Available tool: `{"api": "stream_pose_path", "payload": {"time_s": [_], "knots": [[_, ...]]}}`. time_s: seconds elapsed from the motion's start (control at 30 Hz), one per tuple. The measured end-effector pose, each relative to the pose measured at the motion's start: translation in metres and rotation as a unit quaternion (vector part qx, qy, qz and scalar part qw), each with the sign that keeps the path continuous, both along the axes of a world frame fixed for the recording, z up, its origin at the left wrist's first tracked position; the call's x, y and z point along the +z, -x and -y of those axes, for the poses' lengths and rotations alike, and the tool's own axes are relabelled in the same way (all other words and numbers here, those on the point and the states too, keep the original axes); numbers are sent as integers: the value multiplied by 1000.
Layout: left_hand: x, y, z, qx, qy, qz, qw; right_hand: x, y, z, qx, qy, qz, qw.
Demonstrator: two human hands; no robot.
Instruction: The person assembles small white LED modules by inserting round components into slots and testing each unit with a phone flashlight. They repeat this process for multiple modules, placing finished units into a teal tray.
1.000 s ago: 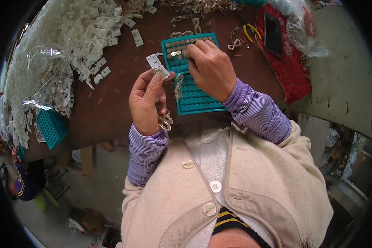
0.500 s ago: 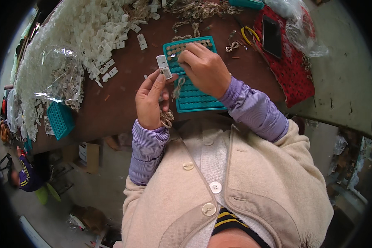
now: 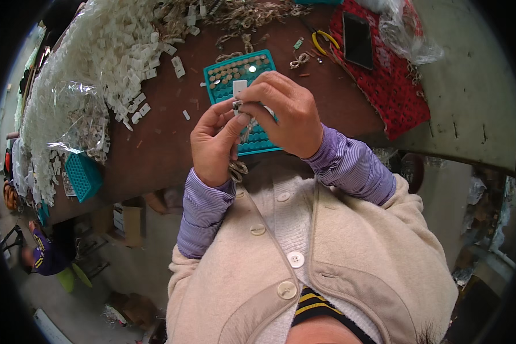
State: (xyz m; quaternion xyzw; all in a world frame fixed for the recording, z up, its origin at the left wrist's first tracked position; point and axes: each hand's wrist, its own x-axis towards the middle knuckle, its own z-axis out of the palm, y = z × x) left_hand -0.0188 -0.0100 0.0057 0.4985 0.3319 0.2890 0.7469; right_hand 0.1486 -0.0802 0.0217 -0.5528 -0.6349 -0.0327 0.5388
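Observation:
My left hand (image 3: 212,140) grips a small white plastic case (image 3: 240,87) between thumb and fingers, its lid standing up. At the lower part of that case, my right hand (image 3: 289,109) has its thumb and fingers pinched together; what they hold, if anything, is hidden. A coil of thin beige cord (image 3: 238,170) hangs below my left palm, and more cord shows between the hands. Beneath both hands lies a teal tray (image 3: 259,151) with rows of round hollows. Small round metallic discs (image 3: 228,73) fill several hollows at its far end.
A big heap of white plastic cases (image 3: 120,51) covers the table's left side, beside a clear plastic bag (image 3: 80,114) and a teal basket (image 3: 83,176). Cord bundles (image 3: 252,14) lie at the back. To the right are yellow-handled pliers (image 3: 325,41), a phone (image 3: 358,40) and red cloth (image 3: 384,94).
My right hand has moved from over the tray to the white case in my left hand, its fingers now meeting the case. The view has shifted slightly.

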Motion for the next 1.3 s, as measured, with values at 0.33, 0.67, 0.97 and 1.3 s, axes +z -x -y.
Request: {"api": "stream_pose_path", "payload": {"time_s": [0.33, 0.67, 0.97, 1.3], "knots": [[-15, 29, -32, 63, 80, 63, 993, -17, 1, -68, -3, 54, 41, 998], [-16, 30, -39, 72, 35, 20, 997, -24, 3, -77, 66, 95, 132, 984], [9, 3, -4, -14, -24, -9, 1000, 3, -8, -9, 69, 32, -48, 996], [3, -14, 1, -40, -34, 15, 998, 8, -15, 15, 12, 59, -186, 981]]}}
